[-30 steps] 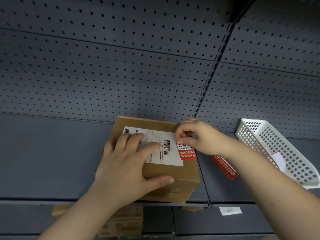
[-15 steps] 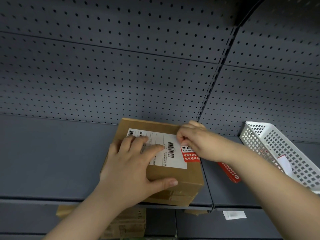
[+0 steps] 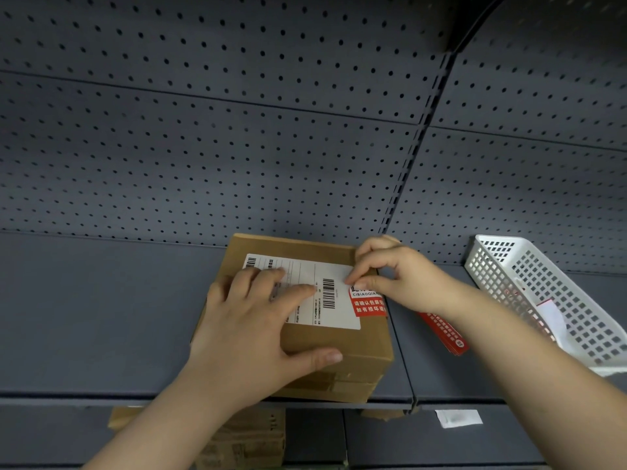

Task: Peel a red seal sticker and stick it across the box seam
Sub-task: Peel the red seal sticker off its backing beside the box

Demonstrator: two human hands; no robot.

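Left hand (image 3: 258, 330) flat and spread on the cardboard box (image 3: 342, 344), thumb hooked over its near edge, pinning it to the shelf (image 3: 84, 317). Beyond its fingertips, right hand (image 3: 397, 279) pinches the top of the red seal sticker (image 3: 368, 305), which lies on the box's right edge beside the shipping label (image 3: 305, 286). Right of that wrist: red sticker strip (image 3: 444, 330), then white mesh basket (image 3: 556, 300).

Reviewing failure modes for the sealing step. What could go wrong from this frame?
1. The red seal sticker overlaps the white shipping label near the barcode; it might cover print.
2. The right hand presses only the top end; the rest may wrinkle.
3. The cardboard box overhangs the shelf edge; pressing might shift it despite the left hand.
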